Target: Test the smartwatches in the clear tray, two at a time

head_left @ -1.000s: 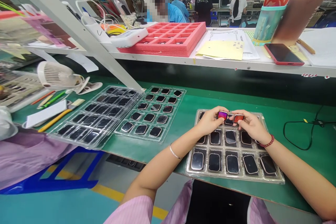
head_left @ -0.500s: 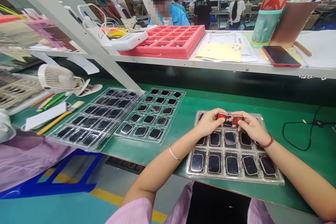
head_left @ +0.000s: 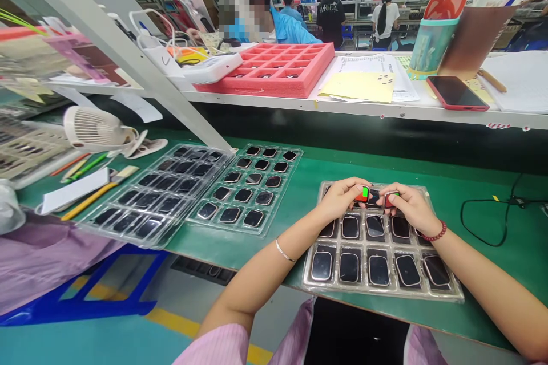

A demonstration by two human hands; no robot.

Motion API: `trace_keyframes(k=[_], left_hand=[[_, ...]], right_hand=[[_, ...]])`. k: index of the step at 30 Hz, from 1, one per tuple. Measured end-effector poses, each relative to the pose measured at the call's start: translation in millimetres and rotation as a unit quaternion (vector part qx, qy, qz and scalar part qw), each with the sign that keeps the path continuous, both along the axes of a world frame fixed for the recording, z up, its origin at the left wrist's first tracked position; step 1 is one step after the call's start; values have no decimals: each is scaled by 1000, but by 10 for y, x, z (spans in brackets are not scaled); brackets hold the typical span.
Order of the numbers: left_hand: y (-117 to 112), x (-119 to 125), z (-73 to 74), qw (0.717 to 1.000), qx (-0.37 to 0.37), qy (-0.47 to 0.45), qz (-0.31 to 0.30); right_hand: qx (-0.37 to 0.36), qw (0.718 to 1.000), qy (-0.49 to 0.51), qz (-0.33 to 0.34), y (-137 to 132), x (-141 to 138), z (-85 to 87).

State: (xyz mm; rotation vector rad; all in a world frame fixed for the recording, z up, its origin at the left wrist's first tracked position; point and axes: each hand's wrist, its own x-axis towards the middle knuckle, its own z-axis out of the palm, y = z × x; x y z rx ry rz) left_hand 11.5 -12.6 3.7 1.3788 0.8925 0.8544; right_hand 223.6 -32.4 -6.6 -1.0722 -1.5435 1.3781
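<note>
My left hand (head_left: 341, 199) is closed on a strapless smartwatch (head_left: 365, 194) whose lit screen shows bright green and orange-red. Pinched in my right hand (head_left: 410, 206) is a second smartwatch (head_left: 390, 200), its reddish screen partly under my thumb. Both watches are held close together above the far rows of a clear plastic tray (head_left: 456, 295). Dark-screened smartwatches (head_left: 379, 269) lie in the tray's pockets, and my hands hide part of the back row.
Left of my arms lie another clear tray (head_left: 261, 230) of dark watches and a stack of trays (head_left: 158, 239). A white fan (head_left: 94, 128), a yellow-handled brush (head_left: 94, 198) and a black cable (head_left: 483, 201) are on the green bench. A shelf (head_left: 359, 109) runs above its back.
The left watch's screen has gone from red to green and orange-red. My right thumb now covers more of the other watch. Across the shelf, a person in blue has leaned left.
</note>
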Motion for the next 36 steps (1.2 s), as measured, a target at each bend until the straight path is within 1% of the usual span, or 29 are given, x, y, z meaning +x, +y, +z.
trace_keyframes(k=[7,15,24,28,36], left_hand=[[7,5,-19,1000,-2,-13,-13],[16,14,-85,999,20,15,-31],[10,36,-75,999,16,-24,-38],[14,36,-83,998,31,-25,-38],[21,14,-139,996,88,17,-26]], right_hand=[[15,1000,-10,10,-8,-2,16],[13,1000,-3,18,-1,-21,-8],[15,999,13,27,14,-23,-67],[4,1000,10,20,19,-30,-84],[8,1000,0,19,9,-31,-67]])
